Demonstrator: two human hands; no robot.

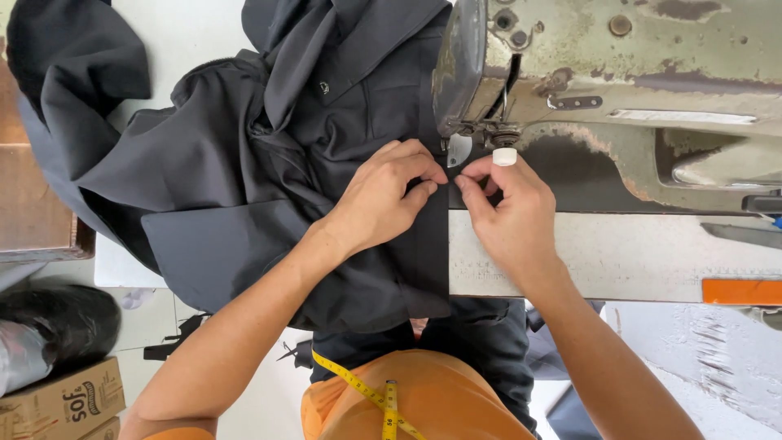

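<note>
A dark grey garment (244, 179) lies spread over the sewing table, bunched at the left and back. My left hand (383, 200) pinches the cloth's edge just in front of the presser foot (458, 148) of an old pale green sewing machine (619, 90). My right hand (509, 212) pinches the same edge from the right, fingertips almost touching the left hand's. A white thimble (505, 156) sits on one right finger.
The machine bed (619, 253) runs to the right, with an orange patch (741, 291) at its front. A yellow tape measure (366, 391) hangs over my orange shirt. Cardboard boxes (65, 401) and a black bag (65, 314) stand on the floor at left.
</note>
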